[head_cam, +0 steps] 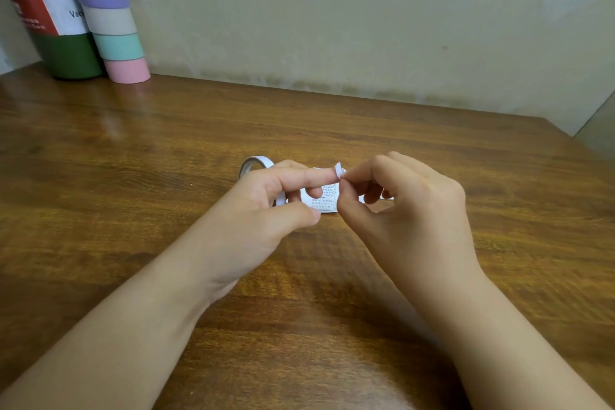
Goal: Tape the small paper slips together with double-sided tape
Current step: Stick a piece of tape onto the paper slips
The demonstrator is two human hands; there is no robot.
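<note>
A glossy brown wooden surface (133, 150) met a beige wall (332, 10). At its middle, left hand (266, 196) gripped the printed white paper slip (321, 200); right hand (399, 206) pinched a white tape scrap (339, 171) above it.

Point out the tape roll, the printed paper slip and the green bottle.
tape roll (258, 161), head view, top arc of the ring.
printed paper slip (324, 200), head view, printed face.
green bottle (66, 53), head view, lower body.

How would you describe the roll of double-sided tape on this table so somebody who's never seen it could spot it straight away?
On the brown wooden table, look to the middle, where both hands meet over a printed paper slip. The double-sided tape roll is the thin white ring showing just behind the left hand. Unlike the tall stack of pastel tape rolls at the back left, it is plain white and alone.
</note>
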